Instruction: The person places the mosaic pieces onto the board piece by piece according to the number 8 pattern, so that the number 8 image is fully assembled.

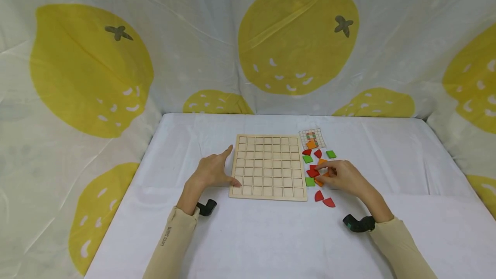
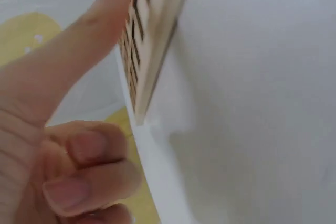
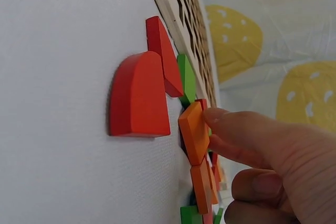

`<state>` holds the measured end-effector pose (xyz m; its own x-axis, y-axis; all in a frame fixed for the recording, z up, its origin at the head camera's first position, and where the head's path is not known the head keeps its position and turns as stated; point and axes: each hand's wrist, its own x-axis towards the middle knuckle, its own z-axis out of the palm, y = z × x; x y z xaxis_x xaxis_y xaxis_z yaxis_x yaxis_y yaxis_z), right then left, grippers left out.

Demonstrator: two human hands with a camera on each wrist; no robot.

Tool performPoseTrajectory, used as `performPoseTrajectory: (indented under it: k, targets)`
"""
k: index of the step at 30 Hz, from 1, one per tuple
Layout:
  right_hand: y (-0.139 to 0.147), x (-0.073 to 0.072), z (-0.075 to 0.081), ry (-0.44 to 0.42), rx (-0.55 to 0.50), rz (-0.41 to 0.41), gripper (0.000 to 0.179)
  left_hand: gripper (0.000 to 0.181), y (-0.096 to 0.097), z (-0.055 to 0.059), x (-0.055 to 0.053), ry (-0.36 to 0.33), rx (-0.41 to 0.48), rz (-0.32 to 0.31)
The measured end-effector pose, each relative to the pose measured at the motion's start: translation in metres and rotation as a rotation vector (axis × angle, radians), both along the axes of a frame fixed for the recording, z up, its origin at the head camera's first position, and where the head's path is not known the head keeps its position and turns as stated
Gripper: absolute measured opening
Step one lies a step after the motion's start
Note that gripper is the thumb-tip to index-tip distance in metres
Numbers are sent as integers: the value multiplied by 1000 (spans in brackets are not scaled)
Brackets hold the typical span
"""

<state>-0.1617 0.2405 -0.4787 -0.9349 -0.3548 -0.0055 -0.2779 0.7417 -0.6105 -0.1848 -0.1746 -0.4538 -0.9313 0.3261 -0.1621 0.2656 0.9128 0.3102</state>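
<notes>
The square wooden grid board (image 1: 269,199) lies flat on the white table. My left hand (image 1: 211,170) is at its left side, the thumb pressing on the near-left corner and the index finger stretched along the left edge. In the left wrist view, the other fingers of the left hand (image 2: 68,145) curl loosely below the board (image 2: 157,51). Right of the board, my right hand (image 1: 341,176) pinches a red piece (image 1: 313,172) between thumb and index finger, low among the pile. An orange block (image 3: 194,132) stands just by the right thumb in the right wrist view.
Green squares (image 1: 331,154) and orange pieces lie scattered around the right hand. Two red quarter-round pieces (image 1: 328,202) lie nearer the front. A small printed grid card (image 1: 318,134) lies at the board's far-right corner, with an orange piece (image 1: 311,144) on it.
</notes>
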Motion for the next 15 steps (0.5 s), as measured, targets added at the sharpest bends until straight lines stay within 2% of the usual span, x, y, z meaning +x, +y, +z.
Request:
performPoseTrajectory:
  k: [2,6,10,15]
  targets:
    - [0,0,0,3,2,4,24,127,0,-1,-1,64,9,-2]
    - [0,0,0,2,2,5,23,128,0,-4,-2,127,5,-33]
    - [0,-1,0,-9,11,6,24,129,-1,-7,-2,136,-5,-89]
    - [0,-1,0,-22,14,14,22,121,-3,-10,-3,140,-5,-118]
